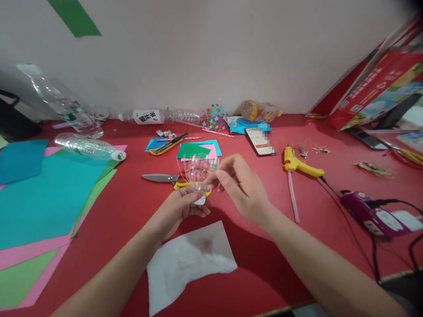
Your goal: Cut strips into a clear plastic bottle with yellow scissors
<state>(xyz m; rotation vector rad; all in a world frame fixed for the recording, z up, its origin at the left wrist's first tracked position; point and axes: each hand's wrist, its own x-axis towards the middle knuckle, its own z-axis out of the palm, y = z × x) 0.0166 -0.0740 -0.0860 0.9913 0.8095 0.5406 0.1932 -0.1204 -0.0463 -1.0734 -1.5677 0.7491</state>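
Observation:
Between my hands is the top part of a clear plastic bottle (199,167), its wall cut into strips that spread upward. Its white cap points down toward me. My left hand (190,202) is closed around the neck and cap end. My right hand (239,185) has its thumb and fingers pinched at the right side of the strips; what exactly lies between the fingertips is hidden. Behind the bottle piece lie scissors (160,178) with yellow and orange handles, partly covered by it. A crumpled white tissue (191,259) lies on the red table below my hands.
A yellow glue gun (300,165) with a glue stick is at the right, wired to a purple power strip (376,215). A phone (259,141), box cutter (170,144) and several bottles (147,116) lie toward the wall. Coloured paper sheets (42,202) cover the left.

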